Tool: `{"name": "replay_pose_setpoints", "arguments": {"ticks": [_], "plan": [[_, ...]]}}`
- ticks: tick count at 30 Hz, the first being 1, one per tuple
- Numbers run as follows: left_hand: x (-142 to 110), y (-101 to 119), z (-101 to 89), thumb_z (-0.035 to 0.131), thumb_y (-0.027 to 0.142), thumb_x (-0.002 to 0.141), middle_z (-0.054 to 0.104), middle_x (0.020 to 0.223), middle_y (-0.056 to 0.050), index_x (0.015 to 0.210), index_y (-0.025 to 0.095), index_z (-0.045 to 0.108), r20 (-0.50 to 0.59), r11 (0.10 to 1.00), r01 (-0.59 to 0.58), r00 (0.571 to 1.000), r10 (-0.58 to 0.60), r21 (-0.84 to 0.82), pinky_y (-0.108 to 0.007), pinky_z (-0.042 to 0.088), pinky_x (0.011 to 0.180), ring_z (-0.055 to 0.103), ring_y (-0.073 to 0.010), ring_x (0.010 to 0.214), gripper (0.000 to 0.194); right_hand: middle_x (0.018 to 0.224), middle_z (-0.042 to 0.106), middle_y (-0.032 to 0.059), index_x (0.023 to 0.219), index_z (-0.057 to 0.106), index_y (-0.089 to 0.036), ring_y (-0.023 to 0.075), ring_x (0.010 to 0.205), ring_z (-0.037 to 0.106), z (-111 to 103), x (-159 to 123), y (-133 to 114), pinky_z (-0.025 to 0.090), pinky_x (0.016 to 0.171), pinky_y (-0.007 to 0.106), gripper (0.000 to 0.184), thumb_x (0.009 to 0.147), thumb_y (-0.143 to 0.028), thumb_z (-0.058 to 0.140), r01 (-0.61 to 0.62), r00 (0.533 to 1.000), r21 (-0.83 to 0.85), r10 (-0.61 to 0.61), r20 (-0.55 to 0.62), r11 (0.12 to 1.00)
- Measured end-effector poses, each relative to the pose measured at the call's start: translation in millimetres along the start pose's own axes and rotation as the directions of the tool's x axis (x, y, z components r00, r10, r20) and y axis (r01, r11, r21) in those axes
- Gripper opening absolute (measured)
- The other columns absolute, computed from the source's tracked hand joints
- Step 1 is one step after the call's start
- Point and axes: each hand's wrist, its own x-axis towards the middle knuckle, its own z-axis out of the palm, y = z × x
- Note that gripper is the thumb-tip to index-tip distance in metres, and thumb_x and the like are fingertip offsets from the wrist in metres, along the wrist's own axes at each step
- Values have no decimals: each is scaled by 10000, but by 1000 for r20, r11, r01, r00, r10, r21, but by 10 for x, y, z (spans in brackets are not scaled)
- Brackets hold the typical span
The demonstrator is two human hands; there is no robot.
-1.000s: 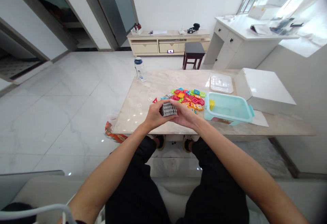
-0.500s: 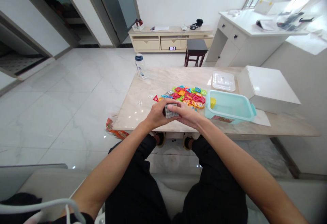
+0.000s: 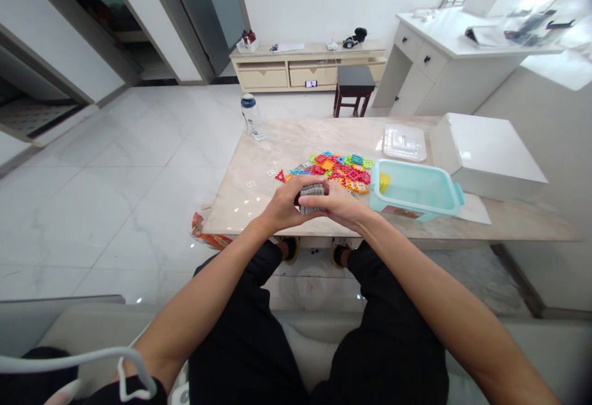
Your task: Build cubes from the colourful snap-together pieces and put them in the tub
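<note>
Between my two hands, above the front part of the table, is a stack of grey building pieces [image 3: 312, 190]. My left hand [image 3: 287, 203] wraps round its left side, with fingers over the far edge. From the right, my right hand [image 3: 343, 204] grips the same stack, its thumb lying across the near face. Just beyond the hands lies a heap of colourful plastic building pieces [image 3: 345, 171], red, orange, green and blue. Two white square pieces [image 3: 251, 184] lie apart on the left. The undersides of the stack are hidden by my fingers.
On the marble-look table [image 3: 231, 208] a light teal bin [image 3: 419, 212] holds a yellow piece. Behind it lies a clear lid [image 3: 404, 143], with a white box [image 3: 494, 152] at the right. A water bottle [image 3: 251, 118] stands at the far left corner.
The grey stack has turned slightly in my hands, showing more of its layered face. My right thumb has shifted lower across it. The view has tilted a little.
</note>
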Motion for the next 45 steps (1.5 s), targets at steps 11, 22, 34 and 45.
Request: {"name": "replay_pose_setpoints", "arguments": {"ticks": [11,22,34,45], "plan": [[19,19,-54,931,436,832,832,1194,-112,1327,236,712,-75,997,-48,996,52,62,-419,657,1002,814,-276,1105,578,1173,801,81,1115,812,-202,245,1171,730,59,-5,15,596,1030,355,449,755,-406,989,-21,999,98,16,47,995],[92,141,-58,972,445,783,836,1162,-92,1304,267,718,-159,991,-123,979,129,48,-410,676,940,820,-274,1059,606,1146,785,63,1114,807,-211,266,1199,702,177,-71,-66,569,1055,378,476,748,-457,986,34,999,21,-34,17,999],[137,245,-202,982,524,756,825,1201,-91,1324,272,715,-172,1000,8,985,-11,-20,-414,672,974,814,-268,1064,677,1076,790,80,1117,782,-215,275,1111,723,74,-86,-183,615,924,353,591,771,-678,908,-33,999,126,29,28,992],[-11,48,-159,767,438,991,797,1322,-99,1423,331,645,-75,984,-144,986,152,107,-514,641,1054,778,-292,1212,461,976,764,32,998,803,-204,251,1017,712,261,-132,-194,575,884,366,389,744,-448,968,77,996,-211,-84,-21,974]]}}
